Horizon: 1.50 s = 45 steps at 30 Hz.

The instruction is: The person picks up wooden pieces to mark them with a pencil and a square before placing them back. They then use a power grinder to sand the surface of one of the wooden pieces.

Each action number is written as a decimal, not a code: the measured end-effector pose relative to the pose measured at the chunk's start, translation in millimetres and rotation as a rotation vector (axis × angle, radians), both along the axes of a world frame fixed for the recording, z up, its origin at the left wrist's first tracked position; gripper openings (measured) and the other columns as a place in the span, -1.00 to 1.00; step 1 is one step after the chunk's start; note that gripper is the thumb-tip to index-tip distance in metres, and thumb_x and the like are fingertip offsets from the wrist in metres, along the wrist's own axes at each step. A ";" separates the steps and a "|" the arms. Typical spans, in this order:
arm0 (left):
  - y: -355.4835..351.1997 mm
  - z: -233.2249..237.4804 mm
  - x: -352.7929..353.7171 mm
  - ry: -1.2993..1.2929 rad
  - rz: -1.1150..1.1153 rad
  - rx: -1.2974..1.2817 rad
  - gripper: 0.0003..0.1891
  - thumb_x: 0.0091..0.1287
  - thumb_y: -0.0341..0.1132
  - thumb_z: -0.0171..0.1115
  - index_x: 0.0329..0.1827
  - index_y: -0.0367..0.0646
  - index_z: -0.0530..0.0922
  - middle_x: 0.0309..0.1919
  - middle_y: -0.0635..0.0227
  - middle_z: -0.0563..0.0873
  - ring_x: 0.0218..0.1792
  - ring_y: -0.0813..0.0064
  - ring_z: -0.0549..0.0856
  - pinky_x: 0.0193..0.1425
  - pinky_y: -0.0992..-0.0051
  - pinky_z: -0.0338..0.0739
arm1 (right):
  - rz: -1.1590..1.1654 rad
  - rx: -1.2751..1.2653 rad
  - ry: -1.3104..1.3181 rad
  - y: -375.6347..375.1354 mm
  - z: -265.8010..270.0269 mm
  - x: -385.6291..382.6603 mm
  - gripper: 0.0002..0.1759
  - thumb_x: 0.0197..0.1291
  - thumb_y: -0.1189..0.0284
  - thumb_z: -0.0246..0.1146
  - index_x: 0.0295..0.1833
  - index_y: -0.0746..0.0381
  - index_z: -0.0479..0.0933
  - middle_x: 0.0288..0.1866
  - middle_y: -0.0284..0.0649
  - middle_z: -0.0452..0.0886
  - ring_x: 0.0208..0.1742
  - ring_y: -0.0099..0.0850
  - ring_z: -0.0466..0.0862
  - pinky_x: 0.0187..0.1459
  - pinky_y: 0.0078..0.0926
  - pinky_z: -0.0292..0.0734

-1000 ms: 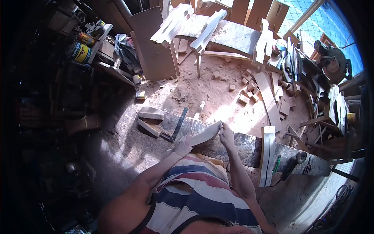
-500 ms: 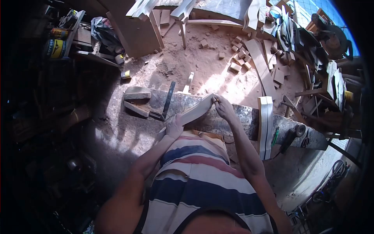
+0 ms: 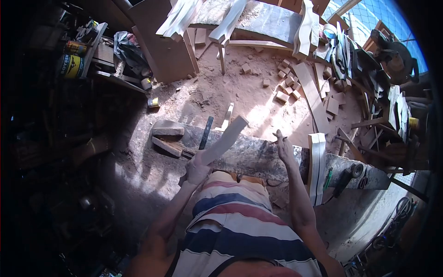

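A curved, pale wooden piece [image 3: 226,141] slants up over the bench [image 3: 258,159], its lower end in my left hand [image 3: 197,170], whose fingers are wrapped round it. My right hand [image 3: 282,144] is raised over the bench's far edge, apart from the wood, with some fingers spread; whether something small is between them is too small to tell. Just beyond my left hand a dark flat bar [image 3: 206,133] lies across the bench. Two wooden blocks [image 3: 168,131] rest at the bench's left end. Right of my right hand stands a pale shaped wooden piece [image 3: 316,168] with dark lines.
On the bench's right part are a green tool [image 3: 328,177] and a black power tool [image 3: 347,176]. Small wood blocks [image 3: 290,83] and a long board [image 3: 311,94] lie on the dusty floor. Beyond is another bench [image 3: 258,18] with shaped pieces.
My right hand has let go of the wood's far end and moved right. The wooden piece, in my left hand, is tilted more steeply. The camera view has shifted, so the scene sits lower.
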<state>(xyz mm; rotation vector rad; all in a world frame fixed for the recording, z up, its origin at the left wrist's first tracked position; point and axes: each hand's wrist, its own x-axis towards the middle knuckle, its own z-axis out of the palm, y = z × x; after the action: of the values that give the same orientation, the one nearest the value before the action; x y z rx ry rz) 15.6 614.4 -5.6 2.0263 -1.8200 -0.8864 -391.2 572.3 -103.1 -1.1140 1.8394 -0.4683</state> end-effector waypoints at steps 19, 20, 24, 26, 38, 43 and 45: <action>-698.2 -15.7 -7.4 -0.059 0.127 0.002 -0.15 -0.05 -0.01 0.76 0.26 -0.39 0.70 0.14 -0.17 0.84 0.20 -0.02 0.85 0.36 0.19 0.72 | 0.155 -0.101 0.682 -8.1 -70.8 45.4 -0.65 0.65 0.23 0.05 -0.11 0.14 0.68 -0.22 -0.11 0.75 -0.12 -0.04 0.76 0.00 0.00 0.62; -707.7 -22.6 -11.0 -0.047 0.109 0.016 -0.12 -0.05 -0.01 0.77 0.30 -0.39 0.67 0.17 -0.17 0.82 0.23 -0.03 0.83 0.39 0.18 0.70 | 0.157 -0.095 0.684 -8.2 -71.2 44.8 -0.65 0.65 0.23 0.05 -0.12 0.14 0.68 -0.22 -0.11 0.75 -0.11 -0.04 0.76 0.01 -0.01 0.62; -751.2 -39.8 -23.0 -0.244 0.027 -0.155 0.03 -0.06 0.01 0.77 0.47 -0.39 0.55 0.31 -0.15 0.75 0.33 -0.04 0.76 0.49 0.15 0.62 | 0.171 -0.075 0.695 -9.8 -72.8 43.7 -0.70 0.55 0.27 0.11 -0.11 0.12 0.73 -0.19 -0.16 0.78 -0.13 -0.10 0.77 0.01 -0.08 0.62; -780.0 -72.2 -23.8 -0.343 0.011 -0.302 0.10 -0.06 0.01 0.78 0.55 -0.39 0.50 0.38 -0.15 0.72 0.39 -0.05 0.73 0.54 0.13 0.57 | 0.136 -0.160 0.667 -8.7 -73.8 43.1 -0.70 0.53 0.29 0.13 -0.13 0.16 0.73 -0.22 -0.13 0.76 -0.15 -0.09 0.75 0.01 -0.09 0.62; -669.7 -31.0 -0.9 -0.521 -0.038 -0.165 -0.14 0.21 -0.07 0.58 0.45 -0.35 0.35 0.00 -0.22 0.85 0.11 -0.19 0.86 0.29 -0.02 0.73 | 0.152 -0.153 0.640 -9.2 -72.8 41.8 -0.69 0.53 0.30 0.12 -0.18 0.20 0.71 -0.21 -0.10 0.76 -0.13 -0.06 0.73 0.05 -0.09 0.62; -666.9 -34.1 10.3 -0.486 -0.012 -0.300 -0.26 0.26 -0.12 0.49 0.39 -0.31 0.36 -0.07 -0.31 0.84 0.07 -0.25 0.86 0.26 -0.05 0.71 | 0.175 -0.126 0.648 -9.6 -73.2 39.7 -0.69 0.54 0.31 0.11 -0.17 0.20 0.72 -0.21 -0.11 0.77 -0.13 -0.08 0.75 0.04 -0.08 0.62; -668.4 -31.0 8.8 -0.537 -0.015 -0.287 -0.28 0.29 -0.11 0.49 0.38 -0.30 0.36 -0.03 -0.31 0.82 0.07 -0.28 0.85 0.26 -0.07 0.71 | 0.170 -0.106 0.640 -7.3 -76.3 40.7 -0.69 0.54 0.31 0.11 -0.17 0.19 0.72 -0.21 -0.11 0.77 -0.13 -0.09 0.75 0.03 -0.08 0.63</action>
<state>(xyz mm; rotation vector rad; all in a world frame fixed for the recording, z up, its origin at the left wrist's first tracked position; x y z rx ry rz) 24.4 -53.9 -36.6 2.1920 -2.0724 -0.0584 -350.5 565.0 -179.4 -1.6087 2.2477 -0.1077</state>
